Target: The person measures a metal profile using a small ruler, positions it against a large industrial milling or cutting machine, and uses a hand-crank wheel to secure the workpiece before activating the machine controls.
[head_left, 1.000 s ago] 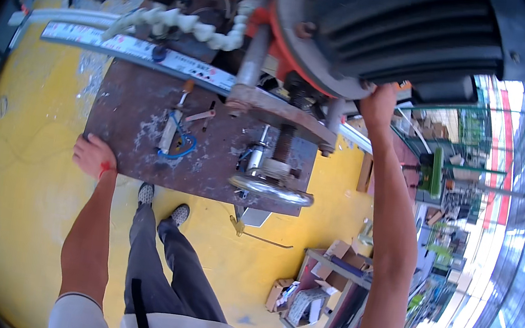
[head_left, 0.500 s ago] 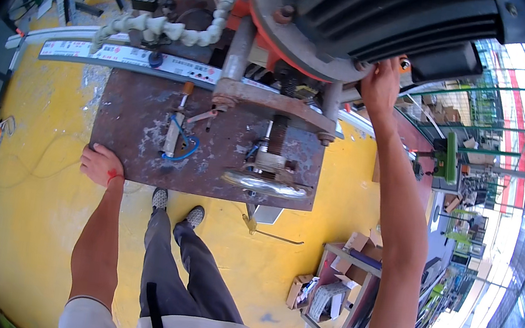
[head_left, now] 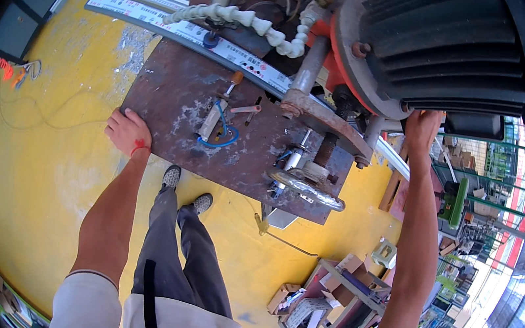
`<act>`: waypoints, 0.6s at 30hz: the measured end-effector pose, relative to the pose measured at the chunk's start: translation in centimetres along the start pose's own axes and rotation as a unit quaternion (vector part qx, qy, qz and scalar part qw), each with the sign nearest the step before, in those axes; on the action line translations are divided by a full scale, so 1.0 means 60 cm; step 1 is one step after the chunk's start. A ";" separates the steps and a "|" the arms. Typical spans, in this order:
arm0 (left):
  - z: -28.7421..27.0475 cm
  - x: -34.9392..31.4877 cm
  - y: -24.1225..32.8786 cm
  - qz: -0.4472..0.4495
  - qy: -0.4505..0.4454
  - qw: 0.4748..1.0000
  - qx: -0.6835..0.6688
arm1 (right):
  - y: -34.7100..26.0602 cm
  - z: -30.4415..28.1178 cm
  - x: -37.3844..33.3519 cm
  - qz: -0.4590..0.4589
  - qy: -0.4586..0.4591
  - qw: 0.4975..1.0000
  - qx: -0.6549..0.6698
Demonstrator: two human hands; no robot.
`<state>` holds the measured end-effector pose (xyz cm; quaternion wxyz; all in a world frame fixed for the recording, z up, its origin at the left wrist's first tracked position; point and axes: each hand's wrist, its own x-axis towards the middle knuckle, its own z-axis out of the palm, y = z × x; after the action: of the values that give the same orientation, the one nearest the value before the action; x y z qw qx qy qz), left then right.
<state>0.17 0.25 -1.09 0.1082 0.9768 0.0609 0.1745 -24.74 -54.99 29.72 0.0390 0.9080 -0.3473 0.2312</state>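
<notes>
My left hand (head_left: pixel 129 131) rests on the front left corner of a worn brown metal machine table (head_left: pixel 167 108), its fingers laid over the edge. A red band circles that wrist. High on the right, my right hand (head_left: pixel 422 129) reaches up to the underside of a large black motor (head_left: pixel 453 53), beside its round grey flange (head_left: pixel 350 49); the fingertips are hidden there. Below the motor are a threaded rod (head_left: pixel 327 149) and a shiny handwheel (head_left: pixel 307 188). A small clamp cylinder with a blue hose (head_left: pixel 218 145) stands on the table.
A long silver profile (head_left: pixel 162 21) with a printed film lies across the back of the table. Above it curves a white segmented coolant hose (head_left: pixel 245 19). To the right, a shelf cart (head_left: pixel 352 285) carries cardboard boxes. An orange coiled cord (head_left: pixel 0 65) lies on the yellow floor at left.
The view has turned, so the table and motor appear tilted and farther right. My left hand stays at the table corner, and my right hand remains up by the motor.
</notes>
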 end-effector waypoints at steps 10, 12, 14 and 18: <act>0.003 -0.003 0.001 0.006 -0.004 1.000 0.003 | 0.065 0.030 -0.001 -0.092 0.075 0.990 -0.078; 0.005 -0.005 0.007 0.004 -0.006 1.000 0.002 | 0.086 0.011 0.012 -0.173 0.098 0.978 -0.058; -0.001 0.005 -0.021 0.000 -0.005 1.000 0.019 | 0.034 0.000 0.004 -0.194 0.048 0.976 -0.082; 0.005 -0.001 -0.001 0.003 -0.016 1.000 0.018 | 0.070 -0.033 0.013 -0.162 0.000 0.966 -0.204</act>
<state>0.22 0.22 -1.39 0.0911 0.9814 0.0592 0.1584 -27.74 -58.17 31.45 0.2599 0.9252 -0.2350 0.1460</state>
